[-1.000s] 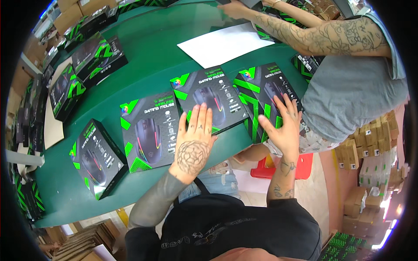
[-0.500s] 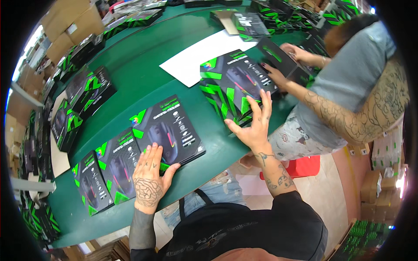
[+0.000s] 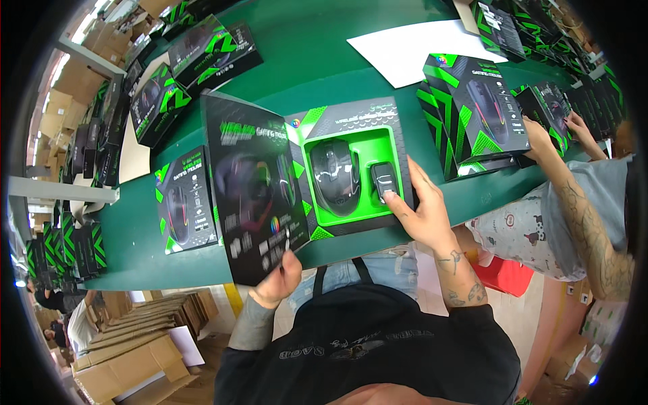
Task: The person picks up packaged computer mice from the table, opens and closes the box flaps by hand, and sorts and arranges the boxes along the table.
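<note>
In front of me an opened black and green gaming mouse box rests on the table. Its bright green tray holds a black computer mouse and, to the right of that, a small black item whose kind I cannot tell. The printed cover flap is swung out to the left, tilted up. My left hand is closed on the flap's lower edge. My right hand grips the box's right side, its thumb over the tray by the small item. A closed mouse box lies left, partly behind the flap.
More mouse boxes stand in a stack on the right, where a co-worker's hands handle another box. A white sheet lies farther back. Several boxes sit at far left. Flattened cartons are below the table's edge.
The view has shifted left. My right hand has left the stack at right and now grips the nearer box. That box has been opened, its cover flap swung left by my left hand, exposing the tray.
</note>
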A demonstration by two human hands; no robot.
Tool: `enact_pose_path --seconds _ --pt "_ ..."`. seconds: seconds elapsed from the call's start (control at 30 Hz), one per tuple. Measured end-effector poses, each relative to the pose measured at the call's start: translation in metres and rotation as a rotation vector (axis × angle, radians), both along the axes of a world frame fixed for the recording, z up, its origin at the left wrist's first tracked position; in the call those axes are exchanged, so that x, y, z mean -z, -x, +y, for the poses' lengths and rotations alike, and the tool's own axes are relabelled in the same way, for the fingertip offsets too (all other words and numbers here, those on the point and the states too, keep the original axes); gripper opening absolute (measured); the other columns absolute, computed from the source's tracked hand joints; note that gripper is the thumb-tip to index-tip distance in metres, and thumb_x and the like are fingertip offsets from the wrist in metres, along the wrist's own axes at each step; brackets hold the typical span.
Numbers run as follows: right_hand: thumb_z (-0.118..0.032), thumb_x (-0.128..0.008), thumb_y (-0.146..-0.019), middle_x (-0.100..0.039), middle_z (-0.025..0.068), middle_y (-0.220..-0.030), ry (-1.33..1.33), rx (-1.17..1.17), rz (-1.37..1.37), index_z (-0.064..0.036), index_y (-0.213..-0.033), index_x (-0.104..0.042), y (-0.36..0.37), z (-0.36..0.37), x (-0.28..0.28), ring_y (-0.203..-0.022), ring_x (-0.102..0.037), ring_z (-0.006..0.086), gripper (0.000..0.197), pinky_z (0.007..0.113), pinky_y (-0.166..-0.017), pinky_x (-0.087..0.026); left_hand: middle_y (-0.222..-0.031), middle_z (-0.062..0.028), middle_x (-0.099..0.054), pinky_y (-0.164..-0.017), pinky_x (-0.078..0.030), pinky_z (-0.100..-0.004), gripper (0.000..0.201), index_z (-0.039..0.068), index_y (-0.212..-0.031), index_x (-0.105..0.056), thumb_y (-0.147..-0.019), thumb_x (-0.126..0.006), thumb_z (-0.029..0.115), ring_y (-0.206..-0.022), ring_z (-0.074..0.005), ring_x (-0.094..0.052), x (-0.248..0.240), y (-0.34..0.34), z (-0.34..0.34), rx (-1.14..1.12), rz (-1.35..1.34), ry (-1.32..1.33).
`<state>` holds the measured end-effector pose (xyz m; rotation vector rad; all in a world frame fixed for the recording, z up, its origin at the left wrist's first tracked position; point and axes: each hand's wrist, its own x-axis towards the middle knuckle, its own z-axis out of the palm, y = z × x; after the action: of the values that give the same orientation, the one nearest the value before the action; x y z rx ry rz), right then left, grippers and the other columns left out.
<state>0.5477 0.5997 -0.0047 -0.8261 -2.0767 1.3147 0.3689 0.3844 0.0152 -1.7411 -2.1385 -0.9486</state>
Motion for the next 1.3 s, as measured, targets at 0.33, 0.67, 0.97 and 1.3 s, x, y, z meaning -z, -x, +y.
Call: enact_pose_path --seconds 0.33,0.67,0.97,1.3 --pt "-0.026 -0.052 -0.092 -0.034 0.0263 -0.142 -0.212 0.034 0.115 0.0083 -0.138 -0.031 -0.007 -0.002 0.013 -0.132 -0.035 0.0347 0.062 0.039 -0.108 -0.027 -0.114 -0.0104 -0.063 -0.1 -0.039 -0.0411 0.027 0.006 -0.111 -0.063 -0.088 -0.057 0.018 -0.109 -0.0286 -0.058 -0.01 -0.01 0.005 0.162 0.01 0.143" --pt "-0.008 -0.07 -0.076 -0.037 0.0218 -0.14 0.044 -0.05 0.074 -0.0021 -0.134 -0.045 0.0 -0.013 -0.02 -0.126 -0.044 0.0275 0.063 0.034 -0.102 -0.036 -0.14 -0.0226 -0.04 -0.105 -0.032 -0.0398 0.067 -0.005 -0.133 -0.041 -0.082 -0.068 0.028 -0.13 -0.0318 -0.039 -0.037 0.143 -0.085 -0.58 -0.47 0.179" --pt "-0.02 -0.076 -0.073 -0.025 0.0228 -0.145 -0.021 -0.201 0.105 0.0011 -0.13 -0.047 -0.004 -0.014 0.001 -0.128 -0.037 0.0277 0.068 0.035 -0.104 -0.032 -0.131 -0.0162 -0.05 -0.101 -0.038 -0.0316 0.069 -0.005 -0.137 -0.038 -0.079 -0.07 0.015 -0.117 -0.02 -0.05 0.002 0.164 -0.125 -0.347 -1.17 -0.355" --pt "-0.029 -0.087 -0.058 -0.019 0.0321 -0.146 -0.545 -0.266 0.409 -0.0066 -0.12 -0.056 0.074 0.031 -0.047 -0.131 -0.036 0.0412 0.072 0.045 -0.102 -0.037 -0.138 -0.0163 -0.042 -0.101 -0.041 -0.0391 0.074 -0.003 -0.142 -0.029 -0.077 -0.065 0.007 -0.12 -0.0271 -0.049 -0.034 0.197 -0.126 0.031 -0.894 -0.846"
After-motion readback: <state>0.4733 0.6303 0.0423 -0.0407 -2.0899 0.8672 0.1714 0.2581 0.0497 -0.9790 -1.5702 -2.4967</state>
